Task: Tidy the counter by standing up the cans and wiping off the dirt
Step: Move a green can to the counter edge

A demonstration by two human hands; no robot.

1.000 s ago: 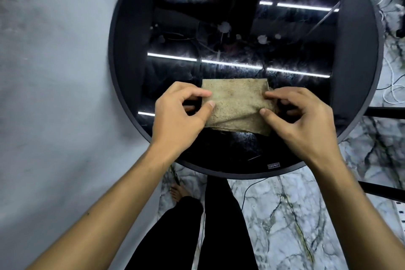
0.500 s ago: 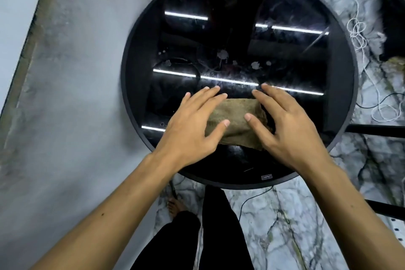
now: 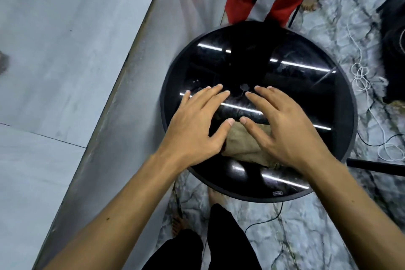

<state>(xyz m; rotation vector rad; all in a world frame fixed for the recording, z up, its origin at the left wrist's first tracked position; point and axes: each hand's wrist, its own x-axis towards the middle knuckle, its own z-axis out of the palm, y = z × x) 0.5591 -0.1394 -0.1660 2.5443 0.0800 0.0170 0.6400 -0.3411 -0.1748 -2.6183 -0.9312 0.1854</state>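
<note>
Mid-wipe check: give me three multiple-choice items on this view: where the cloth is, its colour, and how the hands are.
1. Where is the cloth?
A. on the floor.
B. on the round black table.
C. hung on the wall.

2. Its colour?
A. blue.
B. white.
C. tan.

3. How are the left hand and right hand?
A. fingers straight, spread.
B. both fists.
C. each holding a can.

Answers:
1 B, it lies on that table, partly under the hands.
2 C, dull tan fabric.
3 A, all fingers extend flat, none curled round anything.
</note>
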